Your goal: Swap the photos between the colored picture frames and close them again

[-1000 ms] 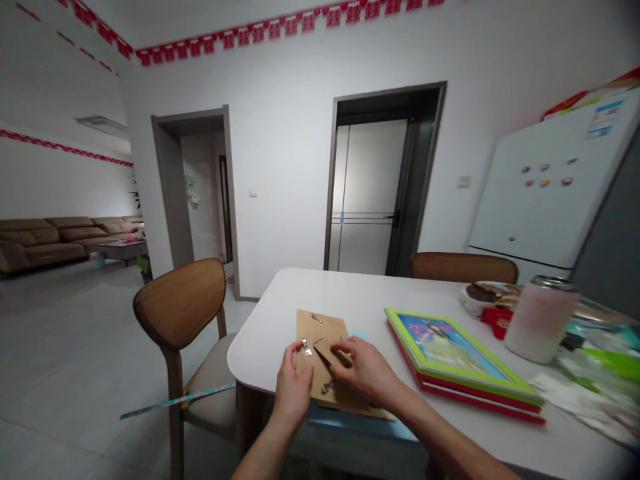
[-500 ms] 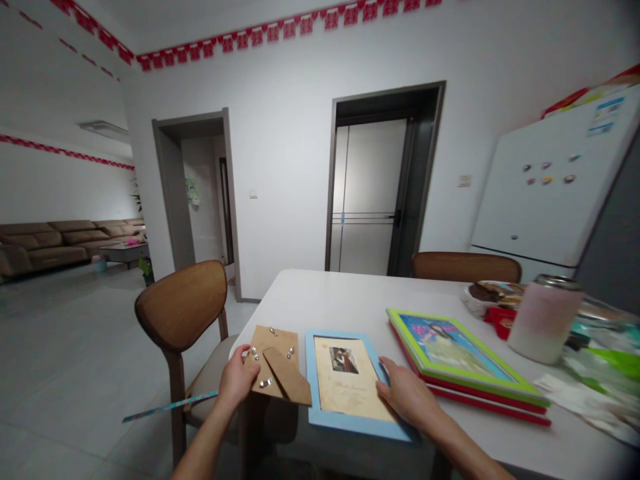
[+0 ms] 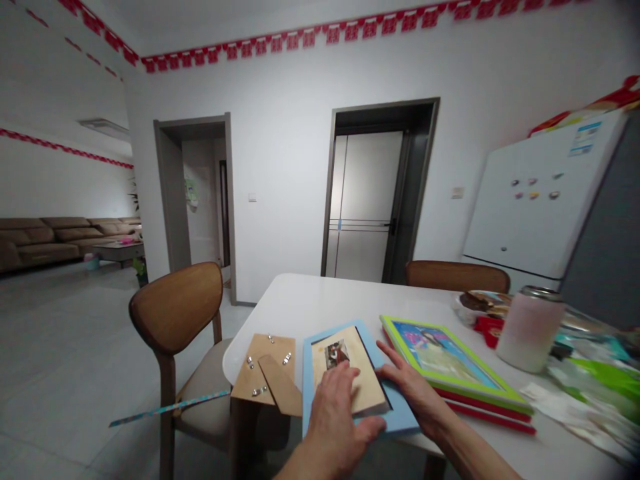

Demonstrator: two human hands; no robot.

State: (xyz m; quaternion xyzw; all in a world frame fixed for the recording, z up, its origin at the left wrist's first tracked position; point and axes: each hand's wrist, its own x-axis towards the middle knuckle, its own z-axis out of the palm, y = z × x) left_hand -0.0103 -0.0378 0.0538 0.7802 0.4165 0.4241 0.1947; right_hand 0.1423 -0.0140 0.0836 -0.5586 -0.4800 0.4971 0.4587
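A light blue picture frame (image 3: 310,363) lies at the near table edge, with a cream printed sheet (image 3: 361,347) inside it, tilted against the opening. Over the sheet's lower left part my left hand (image 3: 336,417) is spread, fingertips on the paper. At the frame's right side rests my right hand (image 3: 407,387), thumb and fingers apart, touching the border. Left of the frame lies a brown backing board (image 3: 250,383) with metal clips and a folded stand, its near part past the table edge.
Green-edged picture frame (image 3: 450,353) tops red ones at right. Beyond are a pink-white bottle (image 3: 531,330), plastic bags and tissue (image 3: 565,407). A wooden chair (image 3: 177,307) stands left, with a patterned blue strip (image 3: 170,408) by its seat. Another chair (image 3: 457,275) is behind the white table (image 3: 320,293).
My left hand has let go of the backing board and moved right onto the cream sheet. The sheet now sits at an angle in the frame. My right hand's fingers have spread.
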